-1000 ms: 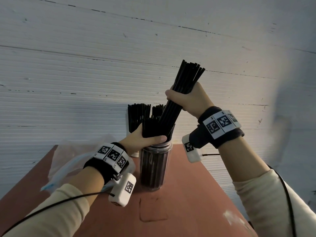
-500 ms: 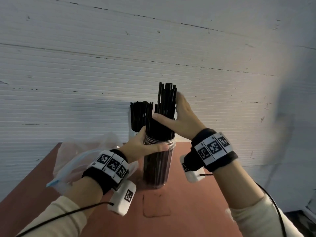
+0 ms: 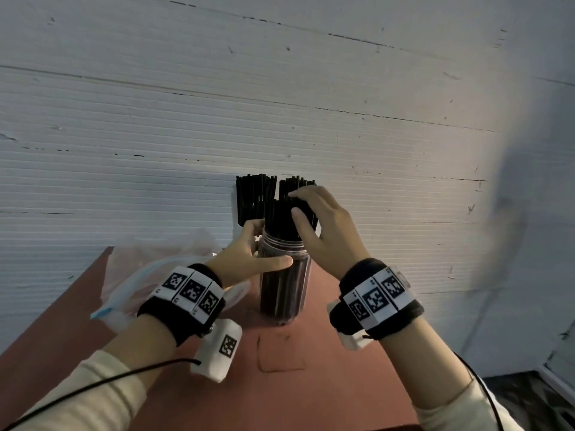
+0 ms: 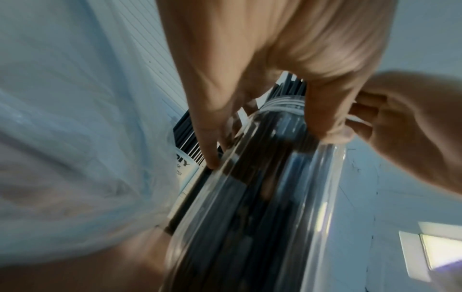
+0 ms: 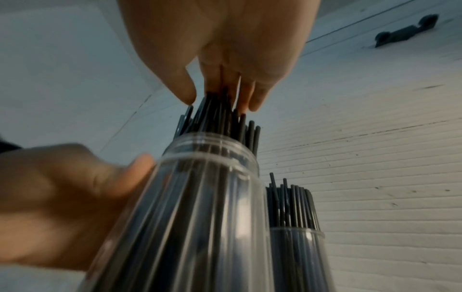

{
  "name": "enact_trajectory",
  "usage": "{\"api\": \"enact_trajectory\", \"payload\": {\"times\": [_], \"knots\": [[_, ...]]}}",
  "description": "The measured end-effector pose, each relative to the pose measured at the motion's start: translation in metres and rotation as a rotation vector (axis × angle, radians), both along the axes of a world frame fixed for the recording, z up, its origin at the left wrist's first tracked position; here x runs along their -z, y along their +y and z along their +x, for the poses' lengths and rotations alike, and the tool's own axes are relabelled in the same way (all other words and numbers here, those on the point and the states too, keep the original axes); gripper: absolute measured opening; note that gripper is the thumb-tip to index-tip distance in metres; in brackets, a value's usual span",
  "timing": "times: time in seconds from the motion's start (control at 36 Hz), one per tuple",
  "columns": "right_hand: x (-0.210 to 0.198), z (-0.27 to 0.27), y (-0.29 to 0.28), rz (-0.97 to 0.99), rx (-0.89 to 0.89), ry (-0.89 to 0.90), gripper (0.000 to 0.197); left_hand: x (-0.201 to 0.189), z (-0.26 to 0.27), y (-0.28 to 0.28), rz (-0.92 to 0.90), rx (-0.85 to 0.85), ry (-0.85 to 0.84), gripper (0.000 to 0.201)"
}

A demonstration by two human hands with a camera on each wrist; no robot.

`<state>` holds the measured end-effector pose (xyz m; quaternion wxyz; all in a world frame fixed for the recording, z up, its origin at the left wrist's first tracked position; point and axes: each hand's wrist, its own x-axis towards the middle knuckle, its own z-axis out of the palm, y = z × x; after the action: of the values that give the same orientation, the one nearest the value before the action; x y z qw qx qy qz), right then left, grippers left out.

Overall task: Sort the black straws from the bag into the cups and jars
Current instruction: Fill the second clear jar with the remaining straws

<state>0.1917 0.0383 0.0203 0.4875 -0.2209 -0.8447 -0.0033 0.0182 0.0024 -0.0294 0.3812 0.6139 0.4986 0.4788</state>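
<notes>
My right hand (image 3: pixel 323 227) is covering the tops of the black straws (image 3: pixel 281 219) in the clear jar (image 3: pixel 284 287), so I am not seeing how its fingertips (image 5: pixel 253 102) are meeting them; the right wrist view is blurring there. My left hand (image 3: pixel 249 259) is hiding part of the jar's neck. Two more straw bundles (image 3: pixel 255 197) are standing behind, and the jar is blocking their containers in the head view. In the left wrist view the plastic bag (image 4: pixel 75 138) is smearing into a pale blur, and the printed label (image 4: pixel 185 170) beside it is running out of sight behind the jar, unreadable.
</notes>
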Motion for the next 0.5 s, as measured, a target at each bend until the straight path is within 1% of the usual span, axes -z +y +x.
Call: {"api": "enact_trajectory", "payload": {"times": [0.11, 0.22, 0.33, 0.5], "knots": [[-0.002, 0.002, -0.005, 0.016, 0.081, -0.035, 0.035, 0.001, 0.001, -0.001, 0.013, -0.033, 0.08, 0.096], [-0.014, -0.002, -0.009, -0.026, 0.051, -0.094, 0.044, 0.001, 0.006, 0.001, 0.048, -0.08, 0.104, 0.087], [-0.004, -0.007, -0.007, 0.034, 0.104, -0.173, 0.038, 0.005, 0.008, 0.004, 0.032, -0.11, 0.075, 0.065], [0.01, -0.008, -0.007, 0.078, 0.124, -0.117, 0.035, 0.007, 0.008, 0.004, 0.023, -0.128, 0.079, 0.065]]}}
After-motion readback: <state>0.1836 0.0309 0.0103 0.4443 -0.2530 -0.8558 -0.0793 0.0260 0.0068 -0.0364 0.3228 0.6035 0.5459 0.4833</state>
